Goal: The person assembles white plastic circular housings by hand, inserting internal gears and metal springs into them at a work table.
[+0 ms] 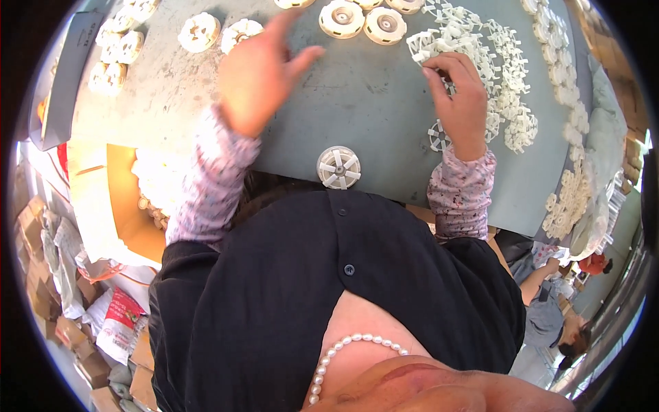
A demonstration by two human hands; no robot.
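My left hand [255, 81] is over the left part of the table, thumb and forefinger spread and slightly blurred, with nothing seen in it. Beside it is a cream round part [240, 32], partly covered by the hand. My right hand [463, 103] pinches at the left edge of a heap of angular white plastic pieces [460, 34]. A white piece shows at its fingertips, though the grip itself is partly hidden. Close to my body, at the table's front edge, lies a round part with white spokes [339, 167] and a metal centre.
Cream round parts [342, 18] sit at the far middle, others [125, 47] at the far left. More line the table's right edge [564, 75]. An open cardboard box [123, 196] stands at left below the table [343, 96]. Another person [549, 309] is at lower right.
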